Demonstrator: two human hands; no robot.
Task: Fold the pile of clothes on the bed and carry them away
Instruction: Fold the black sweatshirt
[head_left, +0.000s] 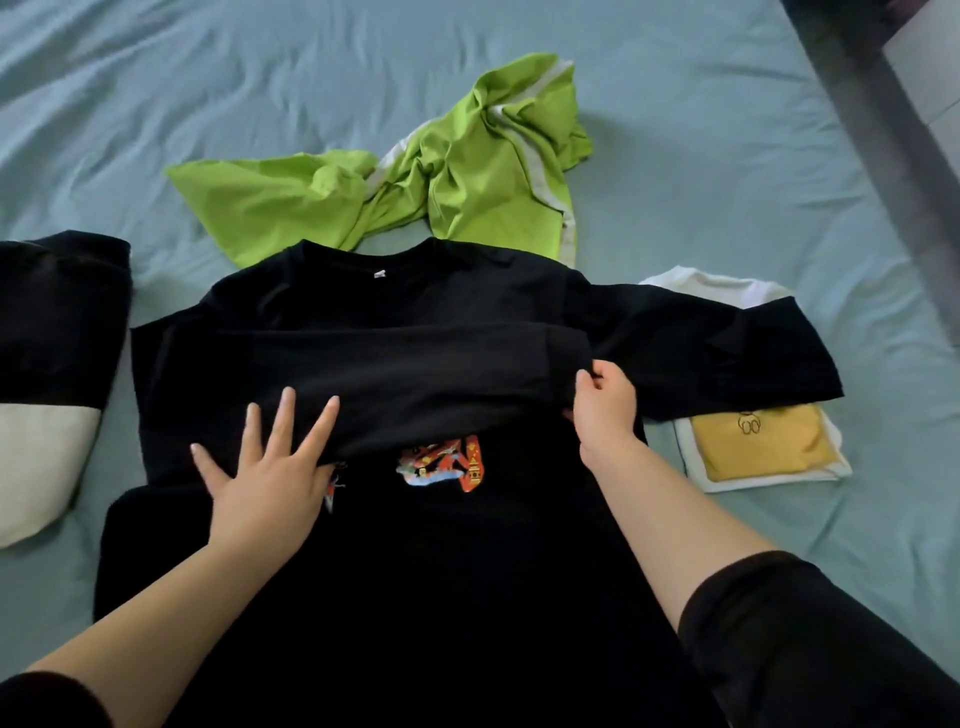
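Note:
A black long-sleeved shirt (426, 545) with a colourful chest print lies spread face up on the bed in front of me. One sleeve is folded across its chest. My left hand (265, 467) lies flat with spread fingers on that sleeve's lower edge. At the sleeve's cuff end my right hand (605, 402) pinches the fabric. The shirt's other sleeve stretches out to the right. A crumpled green garment with white stripes (441, 176) lies just beyond the collar.
A folded yellow top on a folded white one (758, 441) sits at the right, partly under the outstretched sleeve. A black and white folded garment (47, 395) lies at the left. The teal sheet (208, 78) extends far back. A dark bed frame (883, 104) runs along the upper right.

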